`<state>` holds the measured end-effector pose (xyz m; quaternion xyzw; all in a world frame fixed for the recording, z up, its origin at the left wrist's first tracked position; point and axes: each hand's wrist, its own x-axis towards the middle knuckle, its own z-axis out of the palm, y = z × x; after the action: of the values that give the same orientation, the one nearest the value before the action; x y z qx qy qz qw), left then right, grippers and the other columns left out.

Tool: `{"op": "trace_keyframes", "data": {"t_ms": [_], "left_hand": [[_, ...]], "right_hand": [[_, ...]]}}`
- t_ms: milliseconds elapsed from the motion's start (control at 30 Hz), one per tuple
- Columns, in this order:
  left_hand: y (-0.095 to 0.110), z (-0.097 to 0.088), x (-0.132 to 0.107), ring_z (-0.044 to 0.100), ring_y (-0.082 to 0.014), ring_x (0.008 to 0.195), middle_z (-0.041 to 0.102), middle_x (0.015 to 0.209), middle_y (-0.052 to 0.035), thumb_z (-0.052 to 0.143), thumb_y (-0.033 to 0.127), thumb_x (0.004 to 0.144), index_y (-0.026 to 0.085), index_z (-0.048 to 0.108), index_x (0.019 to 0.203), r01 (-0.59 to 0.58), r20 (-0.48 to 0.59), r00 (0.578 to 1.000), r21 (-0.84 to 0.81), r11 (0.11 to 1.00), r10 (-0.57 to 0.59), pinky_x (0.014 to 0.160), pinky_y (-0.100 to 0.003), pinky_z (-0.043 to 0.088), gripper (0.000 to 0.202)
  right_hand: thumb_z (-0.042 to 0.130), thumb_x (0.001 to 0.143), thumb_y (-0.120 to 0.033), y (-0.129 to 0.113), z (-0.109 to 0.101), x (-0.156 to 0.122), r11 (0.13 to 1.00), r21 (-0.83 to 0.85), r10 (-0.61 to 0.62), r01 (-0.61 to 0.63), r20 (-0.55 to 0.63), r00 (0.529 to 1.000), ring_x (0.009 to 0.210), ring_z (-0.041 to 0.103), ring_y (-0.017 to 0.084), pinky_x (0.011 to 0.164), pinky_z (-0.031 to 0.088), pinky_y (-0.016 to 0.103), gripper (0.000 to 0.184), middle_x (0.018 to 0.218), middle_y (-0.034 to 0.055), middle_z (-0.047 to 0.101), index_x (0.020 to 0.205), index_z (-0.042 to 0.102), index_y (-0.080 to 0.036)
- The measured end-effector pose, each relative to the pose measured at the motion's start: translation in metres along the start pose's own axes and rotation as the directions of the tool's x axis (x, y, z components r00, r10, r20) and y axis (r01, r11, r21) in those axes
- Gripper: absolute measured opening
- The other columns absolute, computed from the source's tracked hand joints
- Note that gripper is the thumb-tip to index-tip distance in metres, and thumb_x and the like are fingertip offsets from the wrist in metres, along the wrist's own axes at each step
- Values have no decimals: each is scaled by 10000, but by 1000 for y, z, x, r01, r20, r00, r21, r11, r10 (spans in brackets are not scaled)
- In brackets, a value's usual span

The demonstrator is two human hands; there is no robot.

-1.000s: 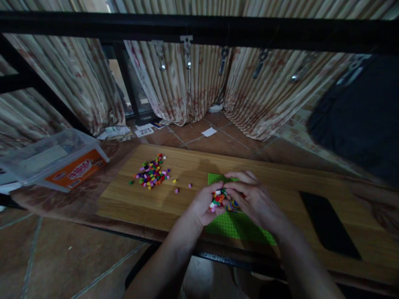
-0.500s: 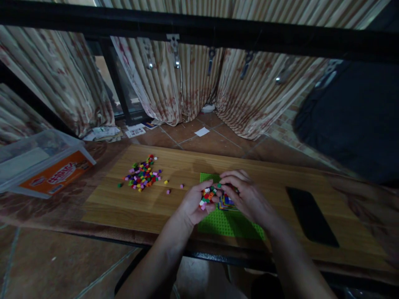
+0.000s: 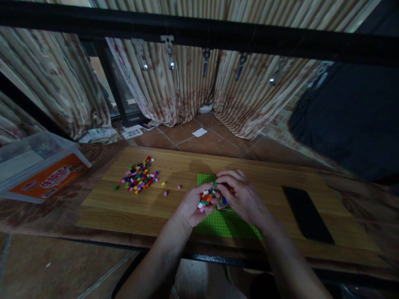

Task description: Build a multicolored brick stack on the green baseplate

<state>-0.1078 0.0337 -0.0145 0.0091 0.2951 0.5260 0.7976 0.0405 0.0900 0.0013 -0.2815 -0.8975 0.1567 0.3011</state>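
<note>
My left hand (image 3: 190, 206) is cupped, palm up, around several small toy bricks (image 3: 205, 200) in white, red, orange, green and pink. Just to its right, the fingertips of my right hand (image 3: 241, 195) pinch a small green brick (image 3: 215, 184) above the left palm. Both hands are over a bright green baseplate (image 3: 224, 226). On that plate stands a layered, multicoloured brick structure (image 3: 223, 203), largely hidden by my right hand.
A heap of loose coloured bricks (image 3: 140, 176) lies left on the wooden board (image 3: 124, 211), with a few strays beside it. A dark flat slab (image 3: 307, 214) rests at the right. A clear plastic box (image 3: 46, 166) with an orange label stands far left. A dark bar (image 3: 199, 29) crosses above.
The whole view has shifted slightly, so things sit a little further left. My right fingers and the green brick stay close over the left palm, with little other movement.
</note>
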Motion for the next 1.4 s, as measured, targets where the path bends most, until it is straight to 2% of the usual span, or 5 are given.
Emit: {"op": "trace_keyframes", "data": {"t_ms": [400, 567, 733, 1200, 1400], "left_hand": [[-1, -2, 0, 450, -45, 425, 530, 631, -41, 534, 168, 844, 74, 635, 799, 1, 71, 997, 26, 1000, -2, 306, -102, 261, 145], [6, -5, 0, 447, -43, 445, 513, 657, -41, 497, 172, 868, 48, 660, 905, -8, 41, 999, 18, 1000, 7, 292, -93, 256, 208], [10, -4, 0, 438, -38, 436, 501, 657, -34, 476, 162, 878, 46, 645, 896, -45, -16, 999, 1, 999, 45, 288, -91, 271, 206], [9, -4, 2, 442, -38, 451, 483, 665, -27, 480, 158, 869, 50, 628, 875, -43, -44, 998, -4, 999, 43, 283, -78, 260, 183], [8, -4, 2, 445, -39, 449, 477, 665, -26, 465, 161, 878, 45, 626, 869, -38, -53, 998, -9, 999, 37, 281, -82, 264, 198]], "right_hand": [[532, 900, -255, 4, -4, -1, 967, 222, 152, -127, -98, 984, 1025, 594, 206, 910, 456, 390, 111, 1048, 58, 661, 903, 641, -237], [617, 836, -330, 34, -19, -10, 870, 417, 385, -263, -241, 891, 994, 616, 212, 912, 455, 396, 116, 1005, 57, 675, 842, 671, -228], [706, 731, -365, 52, -15, -18, 690, 594, 572, -412, -99, 815, 923, 643, 210, 844, 487, 383, 146, 924, 47, 706, 764, 708, -223], [734, 682, -373, 53, -3, -18, 656, 600, 569, -458, 6, 822, 931, 652, 204, 830, 500, 368, 167, 948, 46, 721, 748, 730, -219], [701, 716, -368, 50, -5, -16, 732, 527, 520, -432, -22, 854, 841, 649, 189, 771, 495, 340, 164, 884, 42, 715, 740, 719, -207]]}}
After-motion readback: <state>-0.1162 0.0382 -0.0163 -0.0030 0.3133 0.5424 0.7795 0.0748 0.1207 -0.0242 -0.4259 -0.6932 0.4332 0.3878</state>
